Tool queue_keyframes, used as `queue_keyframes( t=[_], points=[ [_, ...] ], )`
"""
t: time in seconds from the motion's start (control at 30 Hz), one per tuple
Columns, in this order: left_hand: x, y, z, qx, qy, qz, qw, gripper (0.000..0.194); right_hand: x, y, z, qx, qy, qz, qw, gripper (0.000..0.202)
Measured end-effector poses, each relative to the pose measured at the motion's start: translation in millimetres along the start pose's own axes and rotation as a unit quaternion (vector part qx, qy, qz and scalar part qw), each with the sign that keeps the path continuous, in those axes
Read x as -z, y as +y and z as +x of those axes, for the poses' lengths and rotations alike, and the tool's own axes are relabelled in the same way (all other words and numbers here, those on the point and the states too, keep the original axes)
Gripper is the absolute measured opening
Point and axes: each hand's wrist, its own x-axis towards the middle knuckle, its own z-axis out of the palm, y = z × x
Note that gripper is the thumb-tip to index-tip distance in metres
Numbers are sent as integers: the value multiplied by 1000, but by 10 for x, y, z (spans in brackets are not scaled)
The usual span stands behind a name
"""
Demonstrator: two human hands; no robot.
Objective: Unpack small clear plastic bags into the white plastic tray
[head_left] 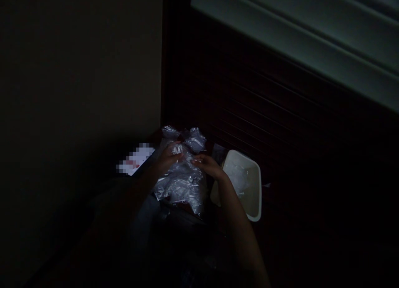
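Note:
Crumpled clear plastic bags (182, 186) lie in a shiny heap in front of me, with bunched-up parts at the far end. My left hand (168, 158) is at the left side of the heap, its thumb and fingers closed on a clear plastic bag. From the right, my right hand (209, 165) reaches in, and its fingertips pinch the same plastic. The two hands face each other, a short gap apart. Dim light hides the finer details of the fingers and of what the bags may contain.
A white plastic bin (256, 192) stands to the right, some clear plastic (237, 178) inside it. At the left lies a bright, blurred-out flat screen or card (139, 157). A pale wall (93, 63) rises on the left, and dark slatted panelling (249, 97) is behind.

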Motion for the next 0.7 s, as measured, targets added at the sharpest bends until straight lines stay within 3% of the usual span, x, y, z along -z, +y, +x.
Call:
queue_keyframes(
  t=[0.17, 0.23, 0.37, 0.43, 0.5, 0.57, 0.63, 0.7],
  points=[
    [-37, -53, 6, 29, -25, -14, 999, 67, 16, 48, 17, 9, -20, 0, 1000, 34],
    [-36, -71, 35, 22, 4, 0, 1000, 66, 27, 51, 23, 20, -1, 2, 1000, 33],
    [27, -42, 68, -111, 145, 91, 979, 59, 58, 38, 27, 20, 61, -7, 998, 32],
    [64, 1, 36, -198, 171, 158, 952, 53, 68, 30, 26, 16, 80, -13, 997, 32],
    [69, 37, -23, -246, 124, 231, 933, 46, 68, 19, 20, 14, 82, -12, 996, 31],
    [30, 43, -85, -265, 28, 304, 915, 42, 56, 2, 8, 11, 73, 5, 997, 31],
    [-33, 15, -126, -281, -63, 342, 894, 42, 37, -21, -8, 9, 59, 28, 998, 31],
    [-85, -34, -140, -292, -112, 357, 880, 42, 16, -50, -24, 8, 42, 48, 998, 30]
  ],
)
